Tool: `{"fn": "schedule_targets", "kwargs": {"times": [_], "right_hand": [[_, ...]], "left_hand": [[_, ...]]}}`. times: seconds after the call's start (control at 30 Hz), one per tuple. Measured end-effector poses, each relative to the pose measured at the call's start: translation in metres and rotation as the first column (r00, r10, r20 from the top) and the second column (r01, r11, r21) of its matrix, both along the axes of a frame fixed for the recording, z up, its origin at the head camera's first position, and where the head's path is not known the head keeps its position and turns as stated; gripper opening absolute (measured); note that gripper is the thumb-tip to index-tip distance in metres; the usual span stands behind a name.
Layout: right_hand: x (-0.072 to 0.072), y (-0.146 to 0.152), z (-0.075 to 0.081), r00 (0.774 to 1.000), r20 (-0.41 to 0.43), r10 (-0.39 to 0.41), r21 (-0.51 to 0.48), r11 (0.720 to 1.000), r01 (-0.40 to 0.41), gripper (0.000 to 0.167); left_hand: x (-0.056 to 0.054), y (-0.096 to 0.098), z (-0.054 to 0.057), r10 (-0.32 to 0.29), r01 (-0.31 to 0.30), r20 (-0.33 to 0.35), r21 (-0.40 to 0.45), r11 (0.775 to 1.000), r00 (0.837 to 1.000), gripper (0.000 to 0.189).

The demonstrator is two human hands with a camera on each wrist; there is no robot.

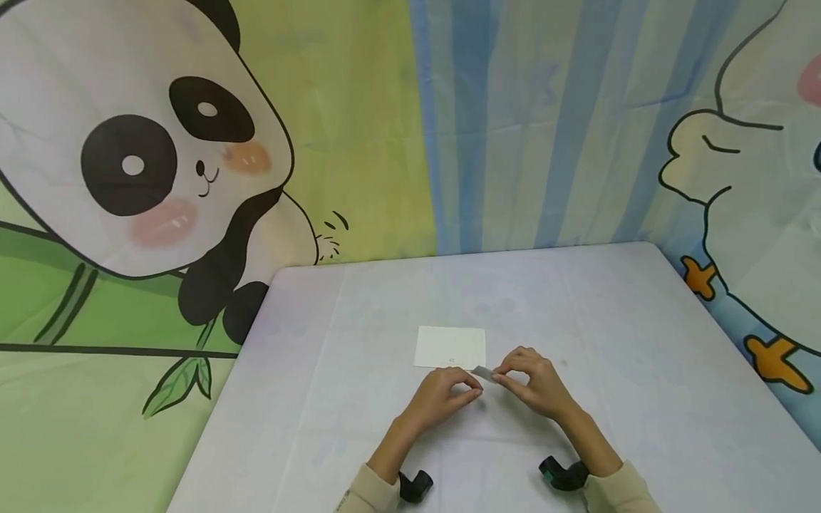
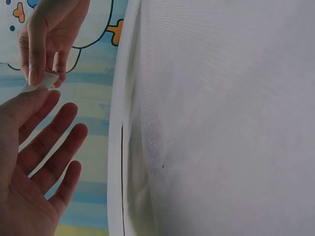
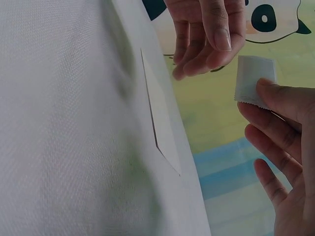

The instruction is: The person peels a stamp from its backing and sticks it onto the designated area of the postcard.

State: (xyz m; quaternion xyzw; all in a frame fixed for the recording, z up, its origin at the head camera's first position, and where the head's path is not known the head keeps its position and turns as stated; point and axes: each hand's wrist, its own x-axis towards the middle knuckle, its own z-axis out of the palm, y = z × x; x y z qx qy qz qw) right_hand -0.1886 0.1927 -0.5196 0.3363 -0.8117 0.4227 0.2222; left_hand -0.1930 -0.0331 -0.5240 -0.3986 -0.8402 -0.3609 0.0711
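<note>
A small piece of whitish tape with a serrated edge is pinched between the thumb and index finger of my right hand. In the head view this tape looks grey and tilts toward the left hand. My left hand is close by on the left, thumb and index fingertips near each other. The right wrist view shows a gap between the left hand and the tape. Just beyond both hands, a white rectangular card lies flat on the table, with a tiny mark near its front edge.
The white-covered table extends around the hands. Behind it hangs a printed cloth with a panda and blue stripes. Black wrist devices are worn at both wrists, near the beige sleeves.
</note>
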Motion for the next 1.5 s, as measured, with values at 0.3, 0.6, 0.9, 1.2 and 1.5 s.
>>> {"fn": "schedule_targets", "kwargs": {"times": [0.3, 0.6, 0.9, 1.2, 1.5], "right_hand": [[-0.006, -0.001, 0.002, 0.998, -0.058, 0.007, -0.022, 1.0, -0.008, 0.021], [-0.003, 0.002, 0.002, 1.0, -0.009, -0.004, -0.025, 1.0, 0.004, 0.016], [-0.003, 0.001, 0.003, 1.0, -0.011, 0.02, -0.029, 0.999, -0.021, 0.014], [-0.002, 0.002, 0.002, 0.999, 0.007, 0.046, -0.025, 0.999, -0.045, 0.012], [0.003, -0.003, 0.013, 0.998, -0.002, 0.065, -0.027, 0.998, -0.065, 0.016]], "left_hand": [[-0.004, -0.004, 0.009, 0.02, -0.02, -0.003, 0.008, 1.0, 1.0, 0.009], [-0.004, -0.006, 0.005, 0.063, -0.063, 0.004, 0.005, 0.998, 0.998, 0.012], [-0.006, -0.006, 0.008, 0.06, -0.06, 0.02, 0.011, 0.998, 0.998, 0.015], [-0.008, -0.006, 0.009, 0.07, -0.07, 0.047, 0.0, 0.998, 0.996, 0.018], [-0.009, -0.007, 0.01, 0.065, -0.066, 0.053, 0.013, 0.998, 0.996, 0.02]]}}
